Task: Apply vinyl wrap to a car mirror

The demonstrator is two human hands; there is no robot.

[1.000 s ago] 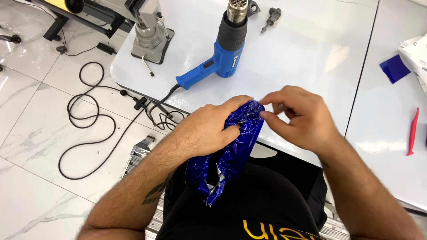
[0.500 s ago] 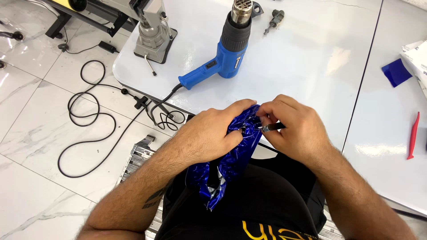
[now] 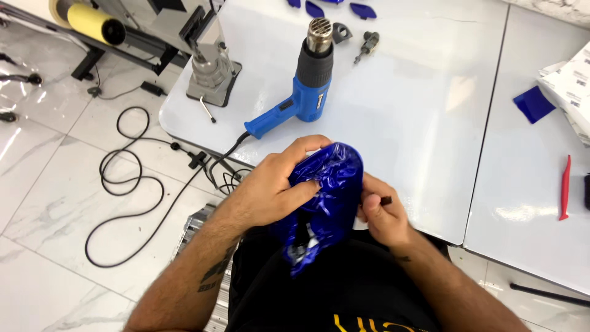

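A crumpled sheet of glossy blue film (image 3: pixel 326 203) hangs in front of my chest at the near edge of the white table (image 3: pixel 418 123). My left hand (image 3: pixel 273 187) grips the film from the left side, fingers curled over its top. My right hand (image 3: pixel 378 212) sits behind the film's right edge, pinching a small dark tool whose tip sticks out to the right. Part of the right hand is hidden by the film.
A blue and black heat gun (image 3: pixel 304 83) lies on the table beyond my hands, its cord running off to coiled black cable (image 3: pixel 126 190) on the marble floor. A grey metal stand (image 3: pixel 212 74), blue film scraps (image 3: pixel 533 103), a red scraper (image 3: pixel 564 187) and white boxes (image 3: pixel 568 86) also sit on the tables.
My right hand has dropped from the top of the film down behind its right edge. The left hand has turned the film more upright and toward me.
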